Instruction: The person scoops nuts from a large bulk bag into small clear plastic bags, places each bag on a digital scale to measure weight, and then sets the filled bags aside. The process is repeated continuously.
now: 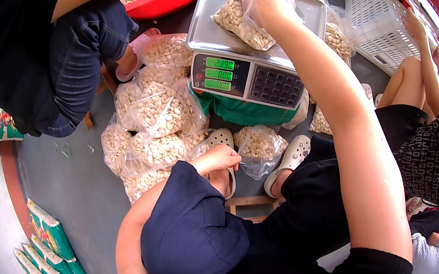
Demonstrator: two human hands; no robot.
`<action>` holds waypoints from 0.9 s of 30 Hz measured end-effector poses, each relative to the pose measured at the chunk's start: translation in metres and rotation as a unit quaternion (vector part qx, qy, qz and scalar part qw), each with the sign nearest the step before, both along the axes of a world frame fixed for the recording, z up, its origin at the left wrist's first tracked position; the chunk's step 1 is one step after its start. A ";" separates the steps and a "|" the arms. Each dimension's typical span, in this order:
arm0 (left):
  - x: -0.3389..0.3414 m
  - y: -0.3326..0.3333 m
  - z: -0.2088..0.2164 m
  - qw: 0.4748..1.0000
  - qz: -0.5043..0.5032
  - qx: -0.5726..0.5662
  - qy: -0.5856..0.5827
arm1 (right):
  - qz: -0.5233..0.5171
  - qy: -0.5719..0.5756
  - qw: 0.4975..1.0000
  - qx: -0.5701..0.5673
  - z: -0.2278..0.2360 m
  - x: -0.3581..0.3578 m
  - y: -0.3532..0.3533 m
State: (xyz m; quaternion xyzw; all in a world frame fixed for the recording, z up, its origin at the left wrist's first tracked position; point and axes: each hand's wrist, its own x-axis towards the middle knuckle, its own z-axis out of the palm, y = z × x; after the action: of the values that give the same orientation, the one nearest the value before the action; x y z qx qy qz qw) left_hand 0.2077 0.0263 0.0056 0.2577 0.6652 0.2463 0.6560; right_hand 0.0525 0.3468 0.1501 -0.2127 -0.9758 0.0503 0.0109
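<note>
Clear bag of pale nuts [234,18] is on the scale [251,80], tilted, with the right hand [268,4] gripping its gathered top. I'd call this the weighing step, and the next move wants a secure hold on that loose plastic so nothing spills. Left hand [220,159] hangs near the heap of filled bags [159,110], fingers curled, can't tell if they're fully closed. Right fingertips are hidden behind the hand itself, and the red basin [169,8] up top is cut off by the frame edge
</note>
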 end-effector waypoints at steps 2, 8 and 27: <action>0.001 -0.003 -0.002 1.000 0.019 0.005 -0.007 | 0.000 0.008 0.999 0.040 0.003 -0.004 0.010; 0.005 0.002 -0.004 0.999 0.013 -0.011 -0.031 | 0.126 0.209 0.964 0.100 -0.018 -0.022 0.084; 0.006 0.017 0.013 0.999 0.032 -0.028 -0.023 | 0.033 0.060 0.747 -0.661 0.122 0.133 0.006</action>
State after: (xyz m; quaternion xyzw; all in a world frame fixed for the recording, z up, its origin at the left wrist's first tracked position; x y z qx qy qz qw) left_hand 0.2140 0.0434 0.0189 0.2122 0.6643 0.2540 0.6702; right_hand 0.1859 0.3527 0.2718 -0.1306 -0.7023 0.6957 -0.0761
